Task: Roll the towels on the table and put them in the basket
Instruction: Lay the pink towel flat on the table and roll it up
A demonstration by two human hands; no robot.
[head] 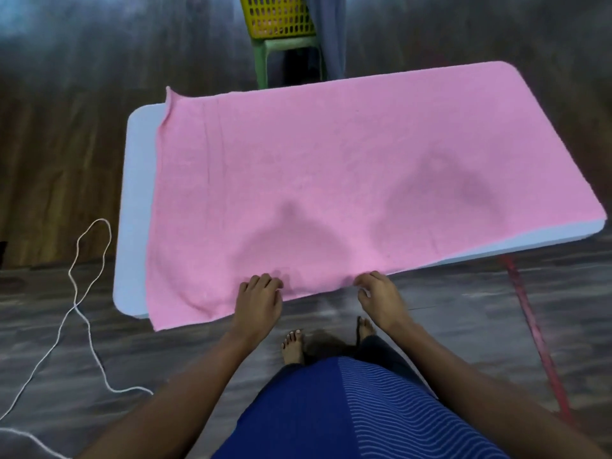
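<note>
Fingers [265, 281] of the left hand [258, 301] are curling over the near hem of the pink terry-cloth towel [331, 154] and gripping it. The right hand [381, 301] is resting just beside the same hem, its fingers [371, 279] bent and close together, the thumb slightly apart; whether they are pinching cloth I cannot tell. The towel is lying spread flat across the pale rounded-corner tabletop [139, 193], its near left corner hanging over the edge. Beyond the far side, the yellow perforated plastic basket [278, 14] is sitting on a green plastic stool [288, 43]. A white cord [76, 303] is trailing over the wooden floor [49, 160].
</note>
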